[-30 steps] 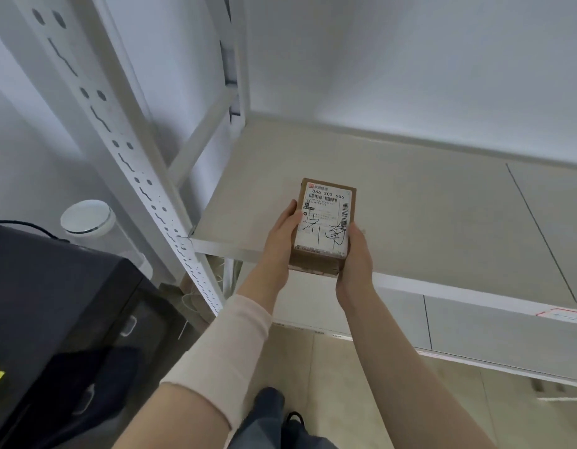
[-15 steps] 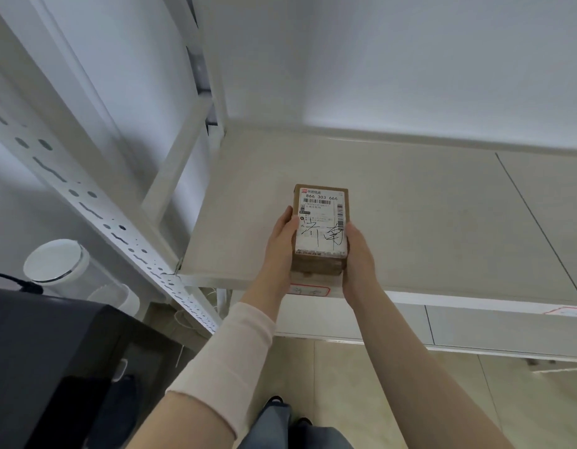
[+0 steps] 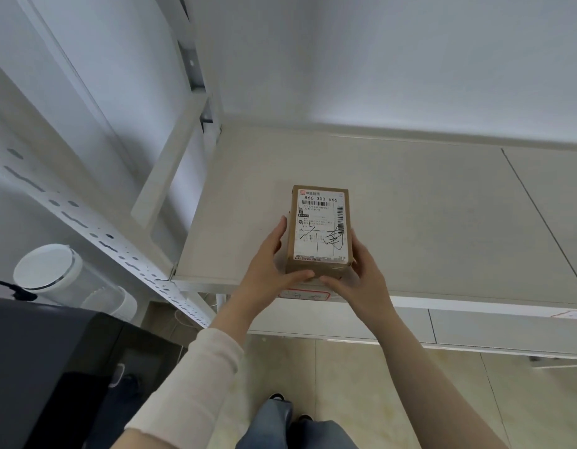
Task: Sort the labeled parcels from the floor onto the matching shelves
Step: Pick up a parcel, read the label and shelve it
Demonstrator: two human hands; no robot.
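A small brown cardboard parcel [image 3: 319,231] with a white shipping label and handwritten black characters lies flat on the beige shelf board [image 3: 426,205], near its front edge. My left hand [image 3: 267,264] grips its left side and my right hand [image 3: 358,273] grips its right side, thumbs on the near end. Just below the parcel, a red-framed shelf label [image 3: 303,294] is stuck to the shelf's front rail, partly hidden by my hands.
White perforated rack uprights [image 3: 95,231] and a diagonal brace [image 3: 173,160] stand at the left. A white lidded bin [image 3: 47,270] and a dark cabinet [image 3: 47,361] sit lower left. Another red-framed label [image 3: 569,314] is on the rail at right. A tiled floor lies below.
Both hands have carried the parcel forward over the shelf's front edge and set it lower onto the board. The view has shifted closer to the shelf.
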